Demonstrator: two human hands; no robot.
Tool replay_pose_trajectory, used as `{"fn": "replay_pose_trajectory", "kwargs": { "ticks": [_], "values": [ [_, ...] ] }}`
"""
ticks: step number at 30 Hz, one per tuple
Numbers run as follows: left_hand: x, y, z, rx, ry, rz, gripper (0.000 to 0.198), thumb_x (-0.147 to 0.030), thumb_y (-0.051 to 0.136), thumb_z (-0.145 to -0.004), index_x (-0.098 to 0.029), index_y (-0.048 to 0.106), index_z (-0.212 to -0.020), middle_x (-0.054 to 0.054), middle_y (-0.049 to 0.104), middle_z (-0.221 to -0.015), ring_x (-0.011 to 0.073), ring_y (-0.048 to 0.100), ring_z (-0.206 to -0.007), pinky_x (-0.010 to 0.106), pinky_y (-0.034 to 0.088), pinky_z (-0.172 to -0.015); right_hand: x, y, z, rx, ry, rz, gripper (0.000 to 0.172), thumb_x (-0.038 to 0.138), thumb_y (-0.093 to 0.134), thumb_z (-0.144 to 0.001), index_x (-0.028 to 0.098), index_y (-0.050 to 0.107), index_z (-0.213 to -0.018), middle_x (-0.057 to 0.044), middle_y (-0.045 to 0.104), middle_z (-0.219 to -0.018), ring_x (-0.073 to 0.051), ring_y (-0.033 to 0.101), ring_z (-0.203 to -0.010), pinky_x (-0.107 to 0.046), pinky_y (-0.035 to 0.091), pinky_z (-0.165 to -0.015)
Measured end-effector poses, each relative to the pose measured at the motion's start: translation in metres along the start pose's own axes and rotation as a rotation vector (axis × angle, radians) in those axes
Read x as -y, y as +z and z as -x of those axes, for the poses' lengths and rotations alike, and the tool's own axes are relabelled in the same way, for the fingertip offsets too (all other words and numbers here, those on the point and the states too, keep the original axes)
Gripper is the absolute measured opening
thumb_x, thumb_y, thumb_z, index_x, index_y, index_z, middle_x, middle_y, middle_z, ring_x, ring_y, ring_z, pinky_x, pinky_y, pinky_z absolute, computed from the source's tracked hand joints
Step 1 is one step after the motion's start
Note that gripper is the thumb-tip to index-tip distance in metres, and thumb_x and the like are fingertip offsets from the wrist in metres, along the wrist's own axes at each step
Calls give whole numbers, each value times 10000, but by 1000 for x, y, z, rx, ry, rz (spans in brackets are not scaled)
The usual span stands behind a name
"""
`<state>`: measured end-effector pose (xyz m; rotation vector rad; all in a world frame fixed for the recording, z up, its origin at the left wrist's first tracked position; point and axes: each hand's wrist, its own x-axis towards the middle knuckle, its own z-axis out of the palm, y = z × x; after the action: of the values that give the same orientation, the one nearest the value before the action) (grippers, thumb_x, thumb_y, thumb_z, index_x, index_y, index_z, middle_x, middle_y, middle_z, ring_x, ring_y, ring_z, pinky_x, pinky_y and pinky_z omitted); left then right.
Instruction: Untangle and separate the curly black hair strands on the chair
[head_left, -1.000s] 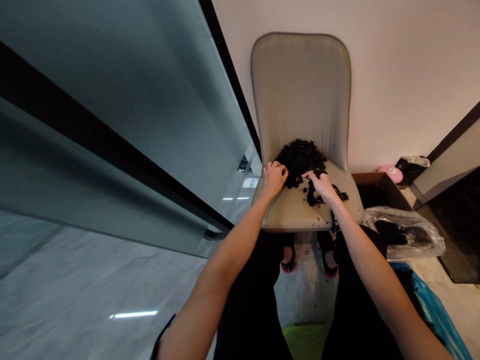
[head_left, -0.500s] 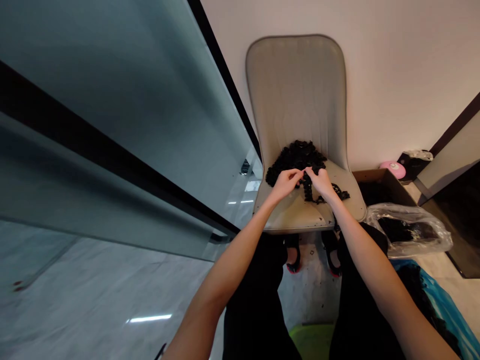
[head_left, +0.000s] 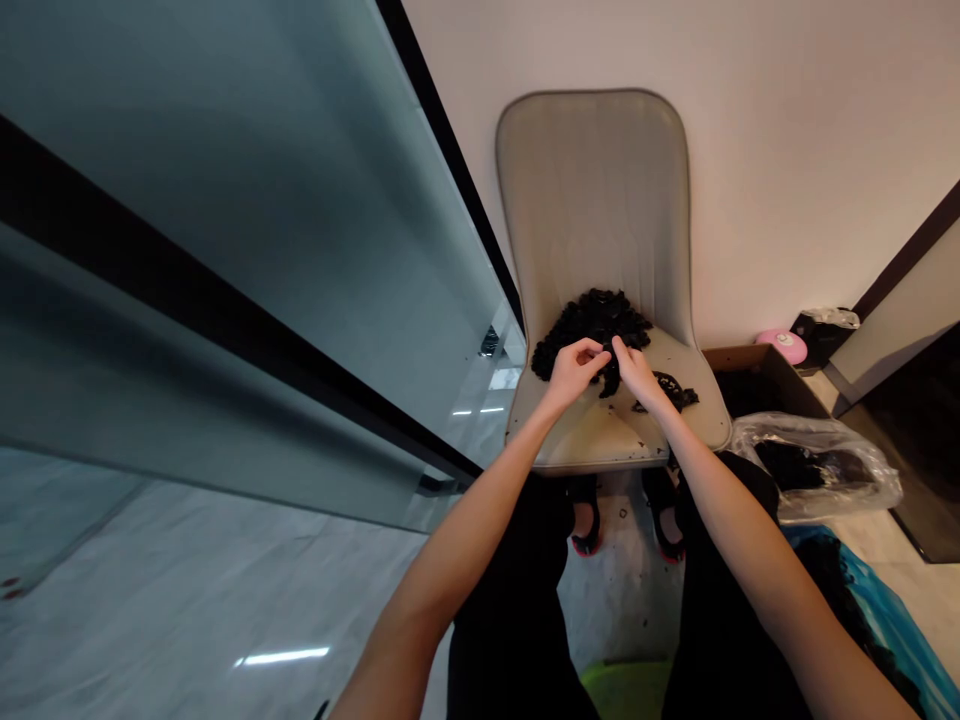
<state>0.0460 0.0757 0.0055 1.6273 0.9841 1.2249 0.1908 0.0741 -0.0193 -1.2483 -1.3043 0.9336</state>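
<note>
My left hand and my right hand meet over the front of a grey padded chair. Both have their fingers closed in a pinch, thumbs near each other. A small black piece, too dark to name, hangs between them and seems to be held by both. Just behind lies a heap of small black pieces on the seat. A flat black toothed strip rests beside my right wrist, partly hidden by it.
Black crumbs dot the seat's front edge. On the right stand a cardboard box, a clear plastic bag with black contents, and a blue bag. A glass partition rises at left. A pink round object sits by the wall.
The black strip hanging below my hands now looks shorter and sits further left. My fingertips have shifted slightly apart, and the whole view has tilted a little.
</note>
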Motion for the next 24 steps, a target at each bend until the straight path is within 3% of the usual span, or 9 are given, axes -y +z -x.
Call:
{"fn": "replay_pose_trajectory", "kwargs": {
  "ticks": [4,10,13,17,20,24],
  "values": [
    [0,0,2,25,27,-51,180,-331,733,-761,-180,634,-760,-25,576,-663,116,490,-607,253,356,-598,5,1,2,-115,-51,192,660,760,494,-870,227,434,-485,7,438,-510,-145,394,-572,-306,296,-588],
    [-1,-3,3,93,8,-53,201,-332,697,-795,-189,580,-716,-37,532,-609,113,472,-584,244,343,-583,9,-1,4,-61,-128,201,691,768,471,-869,222,391,-454,23,348,-478,-121,315,-538,-319,220,-559],
    [0,-6,2,156,-7,-34,352,-455,661,-851,-184,556,-653,-34,489,-579,106,433,-563,245,314,-561,8,0,4,-8,-141,212,688,738,472,-888,207,454,-452,21,374,-459,-119,338,-524,-307,225,-553],
    [7,-11,0,239,-29,-40,519,-637,601,-876,-158,642,-681,-17,492,-574,104,391,-542,254,265,-529,7,2,6,104,-169,233,674,678,478,-923,180,596,-484,-4,501,-448,-130,429,-500,-287,280,-555],
    [12,-14,-2,295,-53,10,532,-652,615,-874,-149,676,-712,-4,525,-590,100,400,-534,252,271,-523,8,3,8,150,-152,162,683,689,475,-924,180,617,-491,-27,564,-469,-137,483,-492,-280,345,-571],
    [11,-8,-3,325,-128,228,455,-602,708,-823,-158,661,-736,2,571,-653,101,489,-578,240,375,-570,10,5,11,165,-97,-72,681,748,499,-878,191,585,-495,-33,578,-493,-138,525,-508,-277,407,-596]
  ]
}}
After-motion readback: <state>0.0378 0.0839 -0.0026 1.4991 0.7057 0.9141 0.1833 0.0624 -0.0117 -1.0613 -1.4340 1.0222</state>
